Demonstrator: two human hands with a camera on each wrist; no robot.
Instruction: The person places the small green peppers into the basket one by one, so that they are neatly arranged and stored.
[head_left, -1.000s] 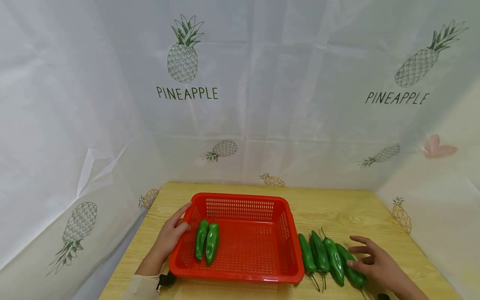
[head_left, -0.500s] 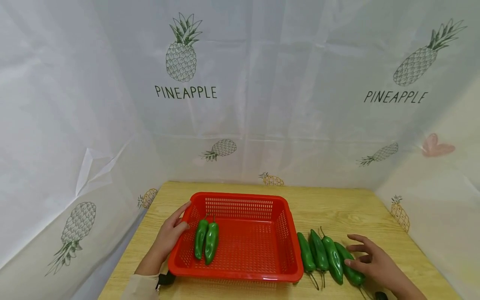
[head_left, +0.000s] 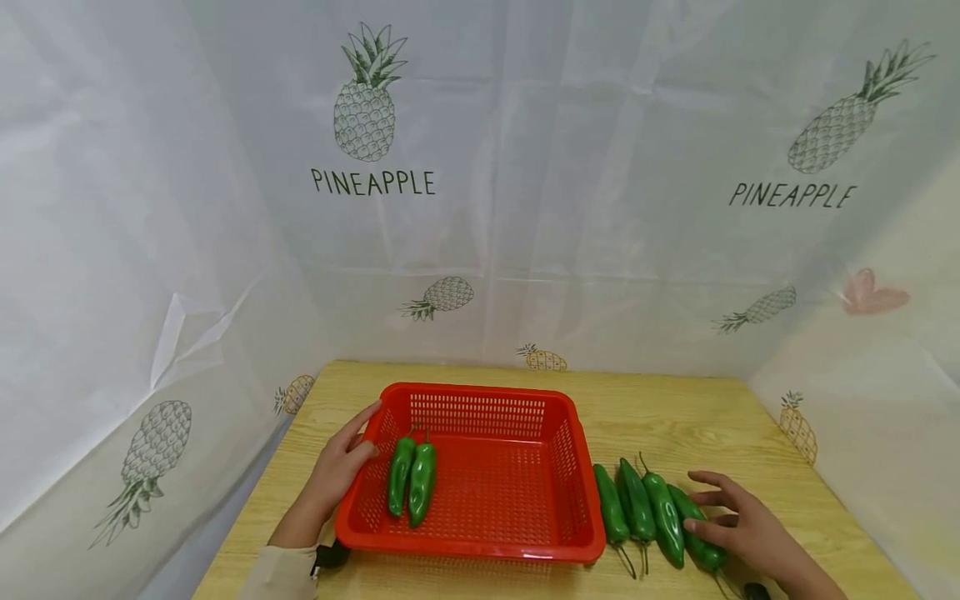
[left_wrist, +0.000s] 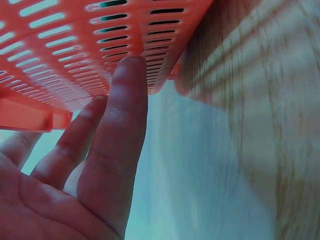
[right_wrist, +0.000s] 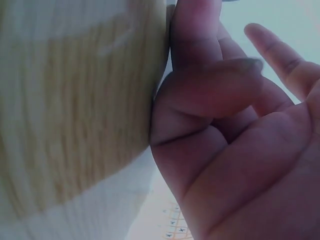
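In the head view a red plastic basket (head_left: pixel 480 552) with slotted walls stands on the wooden table, two long green peppers (head_left: pixel 411 479) lying inside at its left. My left hand (head_left: pixel 339 467) rests at the basket's left rim. Its straight fingers (left_wrist: pixel 117 125) touch the slotted outer wall in the left wrist view. Several green peppers (head_left: pixel 663 517) lie side by side to the right of the basket, stems toward me. My right hand (head_left: pixel 738 525) rests on the table beside the rightmost pepper, thumb tip near it. Its loosely bent fingers show no pepper between them in the right wrist view.
The wooden table (head_left: pixel 652 408) has its far edge against a white sheet (head_left: pixel 585 208) printed with pineapples. The sheet also hangs along both sides. A dark wrist strap (head_left: pixel 332 557) shows at the left wrist.
The head view has shifted very slightly. Both hands, the basket and the peppers keep the same places.
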